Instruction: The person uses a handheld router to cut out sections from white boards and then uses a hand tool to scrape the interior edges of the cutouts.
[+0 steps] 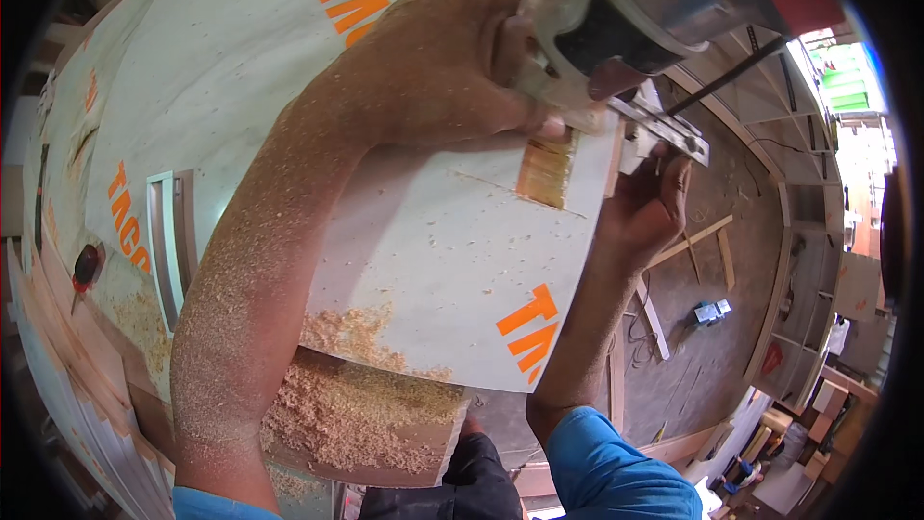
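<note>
Router, a handheld power tool with a silver motor body and a pale base, sits at the right edge of the white laminated board, near the top of the head view. Your left hand is clamped over the left side of the tool's base, fingers wrapped tight and the thumb pressed down by the metal base plate. Your left forearm crosses the board diagonally and is dusted all over with fine sawdust. Your right hand comes up from below the board's right edge; its fingers curl around the underside of the base plate, so it is closed on the tool as well, though the fingertips are partly hidden behind the metal.

Just below the tool, a shallow rectangular recess is cut into the board's edge, showing bare brown wood against the white face. A thin scored line runs across the board from it. Loose sawdust lies heaped at the board's lower edge, spilling onto the plywood sheet beneath. A curved grey strip lies on the board to your left, and a small red and black tool lies further left. On the floor beyond the right edge lie timber offcuts and a small pale power tool.
</note>
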A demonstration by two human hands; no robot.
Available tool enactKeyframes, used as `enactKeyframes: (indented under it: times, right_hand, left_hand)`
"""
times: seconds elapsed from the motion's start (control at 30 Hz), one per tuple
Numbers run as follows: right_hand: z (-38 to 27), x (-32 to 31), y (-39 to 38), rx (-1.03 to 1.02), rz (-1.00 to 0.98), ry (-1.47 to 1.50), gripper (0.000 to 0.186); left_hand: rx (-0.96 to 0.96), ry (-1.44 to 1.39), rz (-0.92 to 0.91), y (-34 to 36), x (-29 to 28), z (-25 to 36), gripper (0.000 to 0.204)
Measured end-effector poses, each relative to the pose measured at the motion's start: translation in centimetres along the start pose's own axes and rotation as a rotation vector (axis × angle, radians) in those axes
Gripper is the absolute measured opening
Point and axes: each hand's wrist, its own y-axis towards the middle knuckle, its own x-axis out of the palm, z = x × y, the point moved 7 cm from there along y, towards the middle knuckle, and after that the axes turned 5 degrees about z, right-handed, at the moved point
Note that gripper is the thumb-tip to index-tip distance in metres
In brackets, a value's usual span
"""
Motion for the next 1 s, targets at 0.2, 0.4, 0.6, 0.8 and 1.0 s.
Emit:
enactKeyframes:
  times: [0.2,0.4,0.6,0.8,1.0]
  right_hand:
    - [0.0,0.8,-0.6,0.0,-0.076,0.003,0.024]
    - [1.1,1.7,-0.8,-0.061,0.06,-0.001,0.02]
    - [0.7,3.2,-1.2,-0.365,0.386,-0.338,0.02]
    - [1.5,1.2,0.4,-0.071,0.242,0.015,0.02]
    - [1.2,1.8,-0.1,0.082,0.019,0.113,0.022]
  left_hand:
    - [0.067,-0.006,0.009,-0.1,0.2,-0.1,0.072]
    - [0.018,-0.003,-0.034,0.0,0.3,0.2,0.072]
    - [0.002,0.08,-0.043,-0.2,0.0,0.8,0.074]
    - [0.017,0.054,-0.039,0.1,0.2,0.7,0.075]
    - [0.067,0.03,-0.053,0.0,0.4,0.3,0.074]
